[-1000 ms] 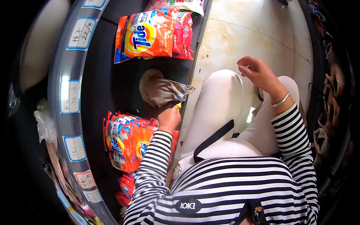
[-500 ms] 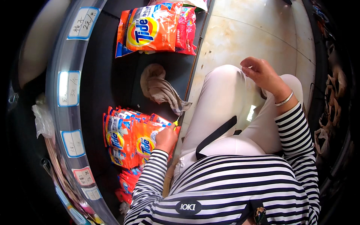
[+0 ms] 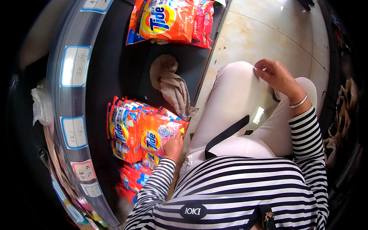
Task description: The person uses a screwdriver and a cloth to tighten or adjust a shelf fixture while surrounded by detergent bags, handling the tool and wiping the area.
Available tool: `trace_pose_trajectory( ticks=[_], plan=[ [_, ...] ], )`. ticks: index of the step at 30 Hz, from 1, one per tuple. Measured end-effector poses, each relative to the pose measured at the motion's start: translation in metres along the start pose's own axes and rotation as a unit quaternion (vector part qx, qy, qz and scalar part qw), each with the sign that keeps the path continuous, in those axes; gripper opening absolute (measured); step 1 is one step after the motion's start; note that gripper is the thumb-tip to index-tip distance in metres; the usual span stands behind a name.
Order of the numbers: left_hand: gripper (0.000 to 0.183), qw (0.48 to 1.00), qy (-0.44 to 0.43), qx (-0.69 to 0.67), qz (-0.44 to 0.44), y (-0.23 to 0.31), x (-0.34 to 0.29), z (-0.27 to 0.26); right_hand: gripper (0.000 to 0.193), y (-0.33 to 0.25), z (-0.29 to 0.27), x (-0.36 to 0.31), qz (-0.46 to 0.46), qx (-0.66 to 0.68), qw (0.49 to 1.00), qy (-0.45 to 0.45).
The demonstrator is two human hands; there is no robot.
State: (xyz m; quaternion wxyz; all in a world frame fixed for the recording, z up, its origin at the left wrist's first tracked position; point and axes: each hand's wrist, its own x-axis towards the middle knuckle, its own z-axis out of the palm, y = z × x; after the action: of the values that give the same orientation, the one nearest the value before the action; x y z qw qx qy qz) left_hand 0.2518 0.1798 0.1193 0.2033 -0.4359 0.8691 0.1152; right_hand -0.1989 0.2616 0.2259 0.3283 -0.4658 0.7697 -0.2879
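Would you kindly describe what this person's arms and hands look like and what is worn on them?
Both arms wear long sleeves with black and white horizontal stripes, ending at the wrists. The left hand is bare, with no glove or jewellery in view. The right hand is bare too, with a thin silver bangle at the wrist.

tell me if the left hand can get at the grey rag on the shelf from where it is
Probably yes: the left hand rests on the orange packets, and the grey rag lies just beyond on the dark shelf, uncovered.

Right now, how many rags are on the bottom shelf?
1. The grey-brown rag lies crumpled on the dark shelf, between the far orange packets and the near packets.
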Motion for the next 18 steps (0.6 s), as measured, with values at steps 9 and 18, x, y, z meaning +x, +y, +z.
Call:
trace_pose_trajectory(
  ticks=[9, 18],
  plan=[
    [0.037, 0.975, 0.139, -0.174, -0.004, -0.015, -0.015, 0.057, 0.016, 0.002, 0.009, 0.003, -0.033, -0.027, 0.999, 0.008],
    [0.035, 0.741, 0.012, -0.606, -0.29, 0.012, -0.01, 0.038, 0.017, 0.003, 0.014, 0.01, -0.016, -0.023, 1.0, -0.004]
  ],
)
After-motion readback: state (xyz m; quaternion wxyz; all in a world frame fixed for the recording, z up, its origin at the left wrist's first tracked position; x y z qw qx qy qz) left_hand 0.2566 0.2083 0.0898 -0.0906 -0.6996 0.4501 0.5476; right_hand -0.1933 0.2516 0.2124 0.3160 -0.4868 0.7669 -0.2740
